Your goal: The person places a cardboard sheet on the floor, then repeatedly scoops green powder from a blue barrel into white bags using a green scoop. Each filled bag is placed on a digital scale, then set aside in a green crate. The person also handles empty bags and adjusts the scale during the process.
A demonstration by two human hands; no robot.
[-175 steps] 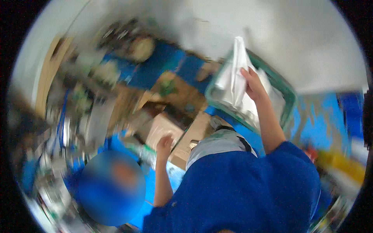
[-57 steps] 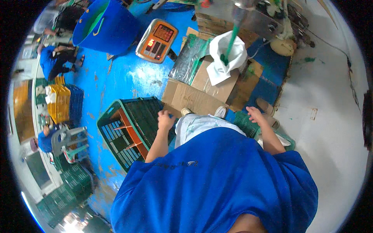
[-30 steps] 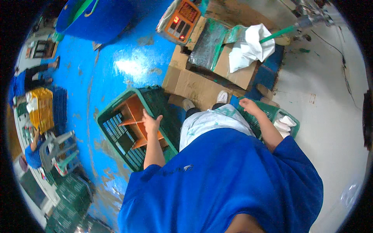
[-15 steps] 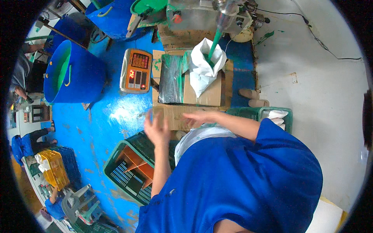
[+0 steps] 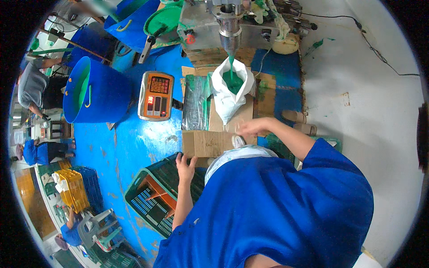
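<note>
A white bag stands with its mouth gaping below a metal nozzle, and thick green paste runs from the nozzle into it. Beneath the bag is a cardboard sheet, beside a plastic-wrapped panel. My right hand is just below the bag's bottom corner, apart from it, fingers stretched out, somewhat blurred and holding nothing. At the near left, my left hand has its fingers apart at the upper edge of a green crate; whether it touches the crate I cannot tell.
A scale display stands left of the panel. Farther left is a blue tub with green contents, and a green basin sits near the machine. A white wall bounds the right. Other people work at the far left.
My left hand has come down toward the green crate. My right hand has shifted right, away from the left one. More green paste shows in the bag's mouth, and the view has shifted.
</note>
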